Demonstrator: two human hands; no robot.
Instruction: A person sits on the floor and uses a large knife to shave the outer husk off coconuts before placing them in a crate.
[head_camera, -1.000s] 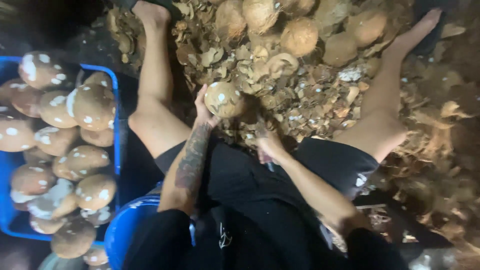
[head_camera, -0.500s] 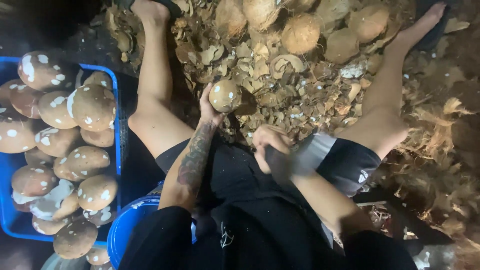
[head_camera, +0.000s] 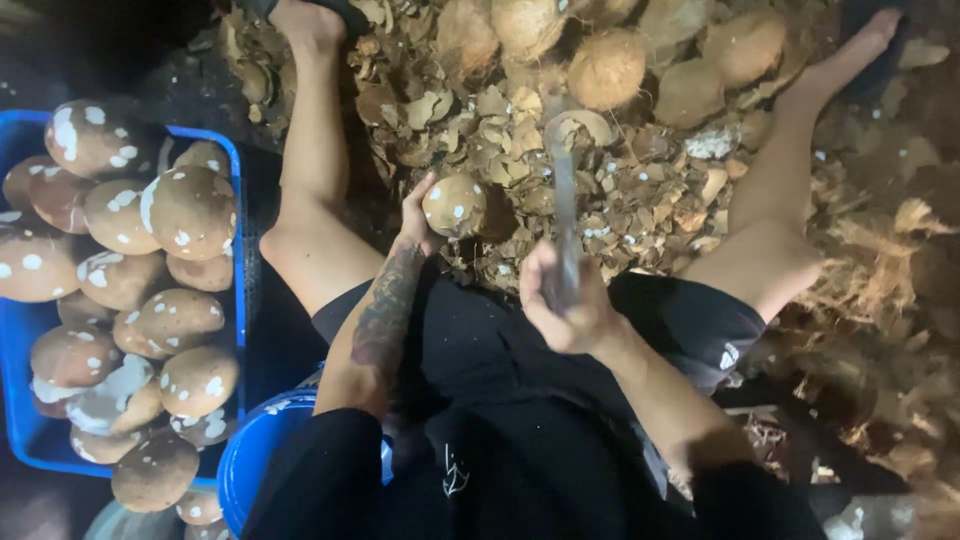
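My left hand (head_camera: 418, 218) grips a partly peeled brown coconut (head_camera: 455, 204) with white spots, held out in front of me over the pile of husk chips (head_camera: 560, 170). A long metal knife (head_camera: 563, 190) points up and away from me, its handle in my right hand (head_camera: 563, 300). The blade is raised just right of the coconut and looks blurred. I sit with both bare legs spread around the pile.
A blue crate (head_camera: 235, 260) at my left is heaped with peeled, white-spotted coconuts (head_camera: 150, 260). Unpeeled brown coconuts (head_camera: 605, 65) lie at the far side of the pile. A blue round tub (head_camera: 250, 470) sits by my left hip. Fibrous husk (head_camera: 880, 290) covers the ground at right.
My right hand has lifted from low near my lap and raised the knife upright beside the coconut. The left hand has kept the coconut in about the same spot.
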